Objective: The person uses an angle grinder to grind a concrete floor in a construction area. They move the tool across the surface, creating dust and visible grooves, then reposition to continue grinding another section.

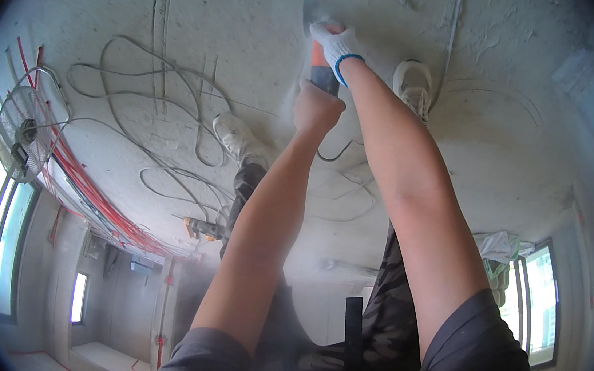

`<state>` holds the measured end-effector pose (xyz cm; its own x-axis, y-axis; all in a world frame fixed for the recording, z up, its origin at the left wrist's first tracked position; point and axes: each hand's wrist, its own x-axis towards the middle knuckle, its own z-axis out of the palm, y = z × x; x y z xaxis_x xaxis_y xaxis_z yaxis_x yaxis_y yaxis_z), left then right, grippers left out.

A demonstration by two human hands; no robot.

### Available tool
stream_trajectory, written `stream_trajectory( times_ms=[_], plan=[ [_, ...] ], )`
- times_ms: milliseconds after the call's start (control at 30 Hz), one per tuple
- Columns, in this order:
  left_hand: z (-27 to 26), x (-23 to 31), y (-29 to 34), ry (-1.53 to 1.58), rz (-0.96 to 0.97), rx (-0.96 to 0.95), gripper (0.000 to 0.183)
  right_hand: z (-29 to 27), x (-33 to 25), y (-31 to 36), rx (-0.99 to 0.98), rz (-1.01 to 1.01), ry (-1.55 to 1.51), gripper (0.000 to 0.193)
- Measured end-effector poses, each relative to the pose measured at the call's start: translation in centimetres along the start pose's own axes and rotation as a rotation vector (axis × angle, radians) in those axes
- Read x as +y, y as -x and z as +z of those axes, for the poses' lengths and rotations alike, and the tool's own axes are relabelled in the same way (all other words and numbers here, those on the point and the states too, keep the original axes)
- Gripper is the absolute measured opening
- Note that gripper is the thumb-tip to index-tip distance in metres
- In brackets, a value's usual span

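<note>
A corded orange-and-black angle grinder point(318, 55) is at the floor, upper middle of the head view. My right hand point(337, 42), in a white work glove with a blue cuff, is closed round its front part. My left hand point(317, 109), which looks bare, grips the black rear end. Pale dust blurs the concrete floor point(269, 43) around the tool's front, and its disc is hidden. The tool's dark cord point(333, 157) curves away below my left hand. My shoes stand on either side, the left shoe point(235, 137) nearer than the right shoe point(414, 80).
A long grey cable point(113, 95) lies in loops on the left. Beyond it stand a fan point(25, 127) and a bundle of red conduits point(89, 180). Another power tool point(205, 229) lies near my left leg. Straight grooves point(158, 38) run along the floor. Bags point(501, 247) sit by the right window.
</note>
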<state>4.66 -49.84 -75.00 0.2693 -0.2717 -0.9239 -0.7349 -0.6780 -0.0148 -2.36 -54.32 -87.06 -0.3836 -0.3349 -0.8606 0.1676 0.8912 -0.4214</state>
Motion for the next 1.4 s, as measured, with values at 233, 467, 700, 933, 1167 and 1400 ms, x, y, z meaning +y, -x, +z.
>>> stream_trajectory(
  times_ms=[233,467,700,933,1167,1400],
  plan=[
    [-0.6,0.1,-0.6,0.036,-0.039,-0.048,0.073,-0.2,-0.8,-0.3,-0.045,-0.017,0.098,0.061],
    [0.1,-0.2,-1.4,0.059,0.05,0.038,0.063,0.0,-0.9,-1.6,-0.078,-0.009,0.096,0.056],
    [-0.3,0.5,-1.5,0.076,0.034,0.017,0.064,-0.2,-1.9,-1.0,-0.042,-0.036,0.083,0.062],
    [-0.3,0.8,-1.0,0.058,0.024,0.031,0.069,0.3,-1.5,-0.9,0.044,-0.026,0.108,0.073],
    [-1.0,-2.5,0.5,-0.104,0.032,-0.036,0.067,0.1,3.4,0.6,-0.092,0.091,0.128,0.058],
    [0.2,-1.0,-1.0,0.031,0.093,0.061,0.064,0.4,1.1,-0.7,-0.006,-0.077,-0.027,0.072]
  ],
)
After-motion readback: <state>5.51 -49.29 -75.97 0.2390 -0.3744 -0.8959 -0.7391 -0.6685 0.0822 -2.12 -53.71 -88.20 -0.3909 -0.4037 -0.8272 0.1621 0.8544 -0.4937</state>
